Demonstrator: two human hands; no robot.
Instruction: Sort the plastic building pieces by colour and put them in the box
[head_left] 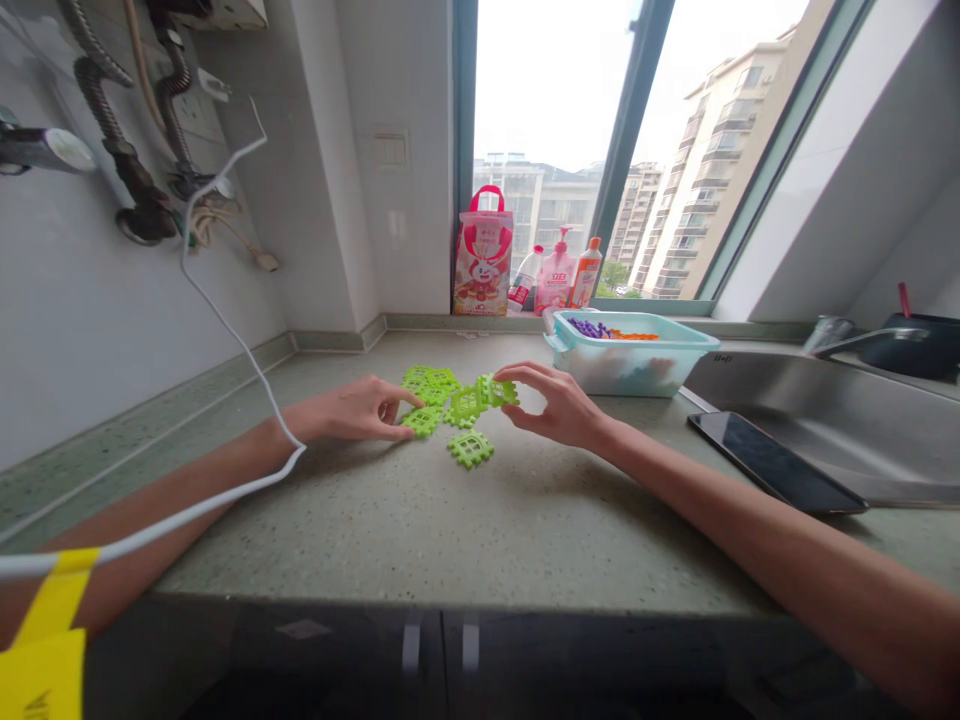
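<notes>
Work looked partway to me mid-frame, right hand (pixel 561 402) pinching a green piece (pixel 506 392), left hand (pixel 358 408) lightly clasping a second piece (pixel 425 422), a loose piece (pixel 471 450) untouched below.

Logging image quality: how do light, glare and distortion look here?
Head view: sky through the window overexposed; cabinet doors in deep shadow; soft highlights on the sink; wide-angle stretching of the forearms toward the edges; green pieces legible but slightly soft.
</notes>
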